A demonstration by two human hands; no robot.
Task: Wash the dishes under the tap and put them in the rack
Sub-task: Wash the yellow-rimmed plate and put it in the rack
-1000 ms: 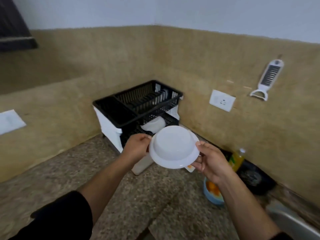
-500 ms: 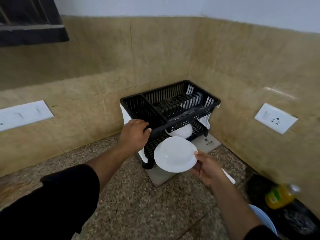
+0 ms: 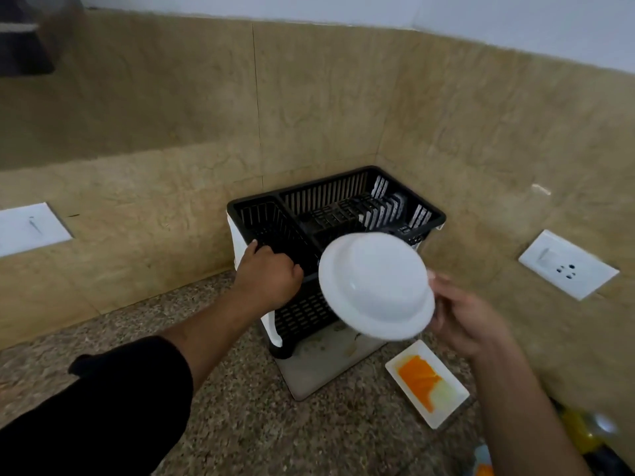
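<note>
Left hand (image 3: 268,274) is clamped on the front rim of the black slatted plastic two-tier dish rack (image 3: 330,204) in the tiled corner, fingers curled over the edge. Right hand (image 3: 467,314) pinches the white round plastic bowl (image 3: 376,285) by its right rim, a touch blurred. The bowl is in the air, tilted, underside facing us, just in front of the rack's upper tier. Below, a pale drain tray (image 3: 319,372) sits under the rack on the speckled granite counter (image 3: 240,407), and a small white rectangular dish (image 3: 446,372) of orange food lies beside it.
</note>
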